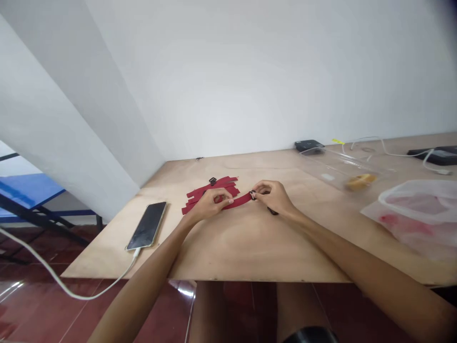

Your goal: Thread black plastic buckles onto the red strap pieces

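Between my hands runs a red strap (241, 201), low over the wooden table. My left hand (213, 202) pinches its left part between thumb and fingers. At the strap's right end, my right hand (273, 196) grips a small dark buckle (253, 195), partly covered by the fingers. Behind and left of my left hand lies a pile of red straps (210, 188), with a black buckle (213, 181) on top. A small black piece (273, 211) shows just beneath my right hand; its kind is unclear.
A phone (147, 226) with a white cable (89, 297) lies at the left. Farther right are a clear plastic box (332, 166), a roll of yellow tape (360, 182), a plastic bag (417, 214) and black devices (309, 145). A white wall (267, 81) stands behind the table (250, 257).
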### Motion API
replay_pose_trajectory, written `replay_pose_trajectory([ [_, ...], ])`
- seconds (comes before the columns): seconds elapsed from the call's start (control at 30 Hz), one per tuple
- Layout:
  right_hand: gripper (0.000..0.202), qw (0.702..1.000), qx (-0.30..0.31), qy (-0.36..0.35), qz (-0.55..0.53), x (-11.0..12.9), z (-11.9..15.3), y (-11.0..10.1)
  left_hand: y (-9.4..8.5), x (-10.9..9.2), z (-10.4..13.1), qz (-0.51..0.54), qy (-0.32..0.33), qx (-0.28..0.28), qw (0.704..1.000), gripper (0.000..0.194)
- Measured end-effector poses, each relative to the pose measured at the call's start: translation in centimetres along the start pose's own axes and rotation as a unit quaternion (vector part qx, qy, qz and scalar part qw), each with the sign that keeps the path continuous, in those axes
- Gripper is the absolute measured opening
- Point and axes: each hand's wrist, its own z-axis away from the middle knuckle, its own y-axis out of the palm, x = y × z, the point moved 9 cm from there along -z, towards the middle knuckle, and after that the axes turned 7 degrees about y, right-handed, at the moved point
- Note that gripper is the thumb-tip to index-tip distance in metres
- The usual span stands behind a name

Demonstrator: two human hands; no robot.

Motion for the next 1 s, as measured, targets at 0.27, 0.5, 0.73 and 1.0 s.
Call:
replay_pose_trajectory([
  [0.27, 0.019, 0.998, -0.042, 0.026, -0.050, -0.4, 0.2, -0.4, -0.2, 0.2, 0.1, -0.003, -0.002, -0.012, 1.000, 0.026],
  [0.5, 0.026, 0.998, -0.002, 0.008, -0.055, 0.1, 1.0, 1.5, 0.4, -0.2, -0.3, 0.017, 0.002, -0.034, 0.999, 0.026],
  [0.73, 0.025, 0.990, 0.096, -0.004, -0.100, 1.1, 2.1, 4.8, 1.8, -0.2, -0.5, 0.117, 0.001, -0.031, 0.993, 0.031],
  [1.0, 0.028, 0.961, 0.169, 0.063, -0.208, 1.9, 2.2, 4.2, 2.0, 0.0, -0.1, 0.112, -0.023, 0.057, 0.992, 0.047],
])
